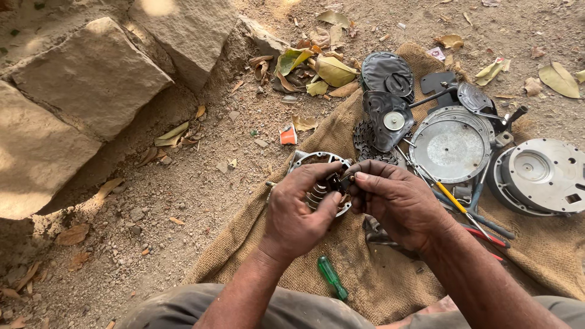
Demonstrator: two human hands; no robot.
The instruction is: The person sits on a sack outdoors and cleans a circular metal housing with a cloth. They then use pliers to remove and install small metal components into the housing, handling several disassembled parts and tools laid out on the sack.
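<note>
My left hand point(298, 210) and right hand point(396, 201) meet over a round metal housing point(317, 161) w/ ribbed coil slots, lying on coarse brown burlap point(365, 268) spread on gritty dirt. Both grips are pressed together, pinching one small dark part point(337, 181) between thumbs & fingertips, just above the housing's rim. The part is mostly hidden by my fingers, so can't make out its shape.

Right of my hands: a flat round silvery plate point(451, 146), dull & scuffed; a thick drum-shaped alu casing point(539, 176), cut off at the frame edge; two dark glossy covers point(387, 91). A yellow-handled tool point(454, 200) sits partly under my right wrist. A green screwdriver handle point(332, 277) lies near my knees. Rough sandstone blocks point(91, 79) at left, dry leaves scattered.
</note>
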